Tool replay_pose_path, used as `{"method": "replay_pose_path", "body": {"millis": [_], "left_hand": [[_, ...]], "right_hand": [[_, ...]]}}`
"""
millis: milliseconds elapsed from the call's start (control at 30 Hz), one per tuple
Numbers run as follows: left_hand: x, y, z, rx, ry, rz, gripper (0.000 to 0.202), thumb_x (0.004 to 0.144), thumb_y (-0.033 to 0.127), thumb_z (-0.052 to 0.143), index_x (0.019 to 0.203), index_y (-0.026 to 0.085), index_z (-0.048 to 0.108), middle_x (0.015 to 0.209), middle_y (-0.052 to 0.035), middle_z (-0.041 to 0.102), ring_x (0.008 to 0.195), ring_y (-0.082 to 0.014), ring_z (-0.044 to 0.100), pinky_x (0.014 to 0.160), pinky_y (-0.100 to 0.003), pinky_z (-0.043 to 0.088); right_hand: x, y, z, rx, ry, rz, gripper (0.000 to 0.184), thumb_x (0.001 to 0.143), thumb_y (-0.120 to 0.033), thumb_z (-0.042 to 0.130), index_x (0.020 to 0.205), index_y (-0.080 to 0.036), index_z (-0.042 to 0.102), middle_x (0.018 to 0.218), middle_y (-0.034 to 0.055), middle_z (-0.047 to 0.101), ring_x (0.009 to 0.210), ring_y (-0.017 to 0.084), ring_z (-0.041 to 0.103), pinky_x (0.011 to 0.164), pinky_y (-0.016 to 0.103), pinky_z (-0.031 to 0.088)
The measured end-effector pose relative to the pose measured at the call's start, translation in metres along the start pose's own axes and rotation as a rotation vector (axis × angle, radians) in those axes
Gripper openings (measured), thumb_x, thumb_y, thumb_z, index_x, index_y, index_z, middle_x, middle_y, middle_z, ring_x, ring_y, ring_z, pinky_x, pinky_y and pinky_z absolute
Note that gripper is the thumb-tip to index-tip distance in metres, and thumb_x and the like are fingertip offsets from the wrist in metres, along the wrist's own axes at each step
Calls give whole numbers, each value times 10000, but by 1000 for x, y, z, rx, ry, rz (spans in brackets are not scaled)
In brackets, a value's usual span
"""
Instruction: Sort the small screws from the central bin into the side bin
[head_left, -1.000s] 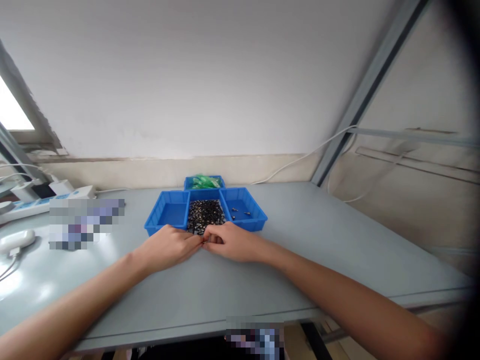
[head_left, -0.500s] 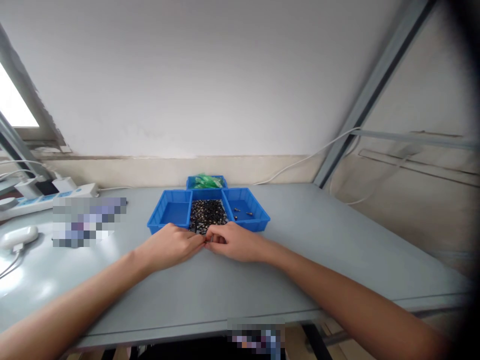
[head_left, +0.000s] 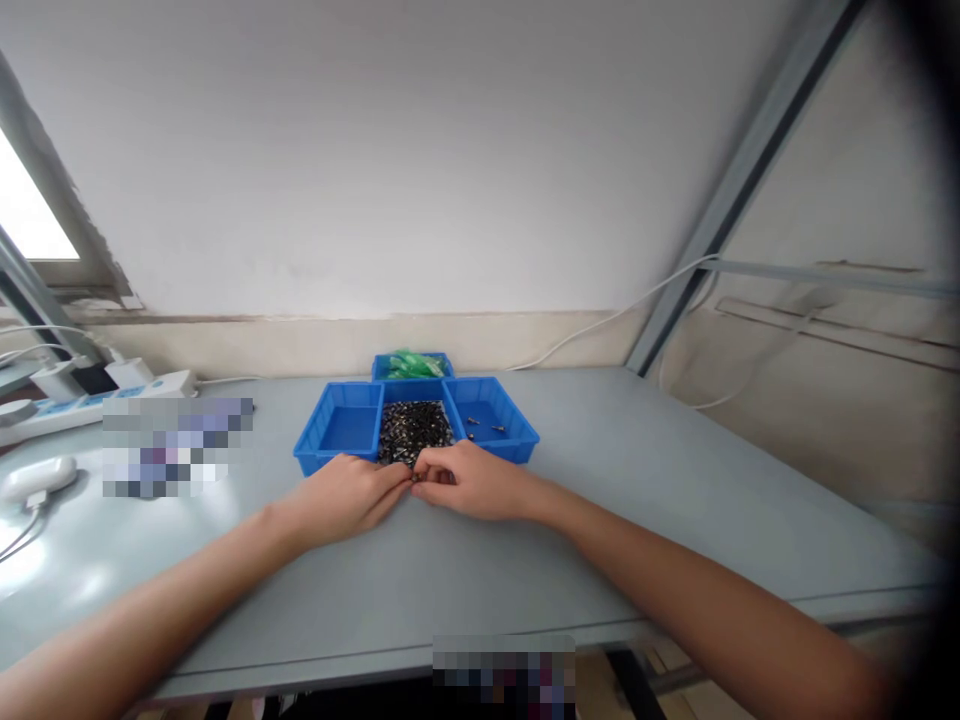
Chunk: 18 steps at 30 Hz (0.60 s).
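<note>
My left hand (head_left: 349, 497) and my right hand (head_left: 472, 482) meet fingertip to fingertip just in front of the middle blue bin. Both are closed in a pinch around a small metal part (head_left: 415, 478), mostly covered by the fingers, so its exact kind is unclear. Behind them, the middle bin holds a heap of small dark and shiny metal pieces (head_left: 414, 428). In the right blue bin (head_left: 504, 400) lie a few loose metal pieces (head_left: 474, 421), shaped like small screws or fittings. The left blue bin (head_left: 341, 425) shows a bare floor.
A further blue bin with green plastic bags (head_left: 412, 364) stands at the back by the wall. At left on the grey table (head_left: 600, 570) are a power strip (head_left: 97, 400) with chargers, a white case (head_left: 41, 478) on a cable, and a blurred-out item. A metal post rises at right.
Both hands stay together at almost the same spot; the fingertips shift slightly around the small part, which shows a little more between them. The bins and their contents look unchanged.
</note>
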<state>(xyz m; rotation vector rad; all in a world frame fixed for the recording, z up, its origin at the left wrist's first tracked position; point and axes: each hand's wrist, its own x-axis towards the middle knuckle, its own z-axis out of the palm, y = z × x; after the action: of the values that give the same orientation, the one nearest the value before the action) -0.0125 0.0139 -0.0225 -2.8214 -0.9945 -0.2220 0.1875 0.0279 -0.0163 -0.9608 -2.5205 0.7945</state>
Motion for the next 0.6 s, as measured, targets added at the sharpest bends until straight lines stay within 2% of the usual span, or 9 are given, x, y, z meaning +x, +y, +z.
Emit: {"method": "replay_pose_path", "body": {"millis": [200,367,600], "left_hand": [[1,3,-2,-194,-29,-14,250,914,236,283,873,172,520,670,2,592,556,-127,562,503,-224,379],[-1,2,0,-188,-66,-20,249,922,261,281,893,176,513,678,-3,595,561,-137,567,496,-230,369],[-1,3,1,-131,-61,5,266,924,267,272,842,171,507,636,2,574,539,-134,558,490,-227,366]], "right_hand": [[-2,-6,-7,6,-47,-20,251,829,-374,432,736,-168,541,646,-10,596,559,96,497,512,217,333],[-4,-8,-8,-30,-63,-34,276,857,-287,367,675,-162,532,632,-8,581,533,88,471,526,224,323],[-4,-8,-6,-44,-56,-31,260,854,-301,379,679,-167,516,626,-18,577,520,81,457,504,218,308]]}}
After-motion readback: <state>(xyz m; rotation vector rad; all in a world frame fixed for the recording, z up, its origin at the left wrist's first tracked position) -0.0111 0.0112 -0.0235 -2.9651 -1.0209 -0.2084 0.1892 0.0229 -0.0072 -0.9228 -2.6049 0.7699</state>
